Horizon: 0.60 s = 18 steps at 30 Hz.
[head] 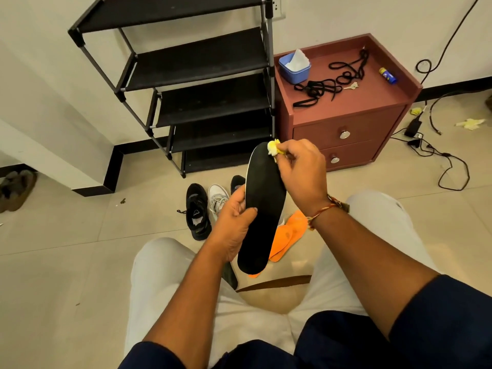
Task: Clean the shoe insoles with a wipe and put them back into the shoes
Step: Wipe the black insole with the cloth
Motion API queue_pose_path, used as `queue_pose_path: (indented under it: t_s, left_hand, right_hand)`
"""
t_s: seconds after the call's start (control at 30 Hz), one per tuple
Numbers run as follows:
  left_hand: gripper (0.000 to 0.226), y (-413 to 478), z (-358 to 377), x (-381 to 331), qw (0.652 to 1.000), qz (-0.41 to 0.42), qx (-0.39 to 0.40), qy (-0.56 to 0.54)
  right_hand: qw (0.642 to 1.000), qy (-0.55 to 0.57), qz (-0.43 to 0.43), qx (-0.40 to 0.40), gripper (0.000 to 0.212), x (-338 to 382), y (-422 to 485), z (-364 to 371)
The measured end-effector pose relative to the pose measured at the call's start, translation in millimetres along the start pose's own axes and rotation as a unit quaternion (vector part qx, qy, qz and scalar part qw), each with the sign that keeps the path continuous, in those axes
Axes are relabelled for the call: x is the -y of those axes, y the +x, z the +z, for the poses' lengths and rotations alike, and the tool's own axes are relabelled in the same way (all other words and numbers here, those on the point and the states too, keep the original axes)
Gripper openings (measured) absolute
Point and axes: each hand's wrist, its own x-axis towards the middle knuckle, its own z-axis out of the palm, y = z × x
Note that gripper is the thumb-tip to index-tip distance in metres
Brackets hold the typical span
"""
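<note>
Black insole (262, 206) mid-frame: left hand (234, 222) grips edge, right hand (298, 169) pinches yellow wipe (273, 149) at toe; best firm full-length strokes, steady hold.

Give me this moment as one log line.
step: wiping | left hand: grips black insole | right hand: pinches yellow wipe at insole's far end | orange insoles: on floor

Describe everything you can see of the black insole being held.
The black insole is long, matte and dark, foam-like, with a thin pale line along its upper left edge. It is held in the air, toe end pointing away. The left hand grips its left side, thumb across the face. The right hand presses a crumpled yellowish wipe on the toe end.
</note>
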Motion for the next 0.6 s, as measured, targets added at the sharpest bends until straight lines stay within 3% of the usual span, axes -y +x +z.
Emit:
queue_pose_path:
  t_s: [0.27,0.47,0.6]
  left_hand:
    - [0.051,2,-6,0,1.0,0.003,-0.013,-0.013]
    - [0.049,0,-2,1,1.0,0.007,-0.009,0.006]
    - [0.048,3,-4,-2,0.997,0.013,-0.038,-0.065]
  right_hand:
    - [0.986,0.005,-0.149,0.071,0.011,27,-22,15]
    - [1.0,0.007,0.006,0.008,0.015,-1,0,6]
    - [0.999,0.017,0.027,0.019,0.014,-2,-10,8]
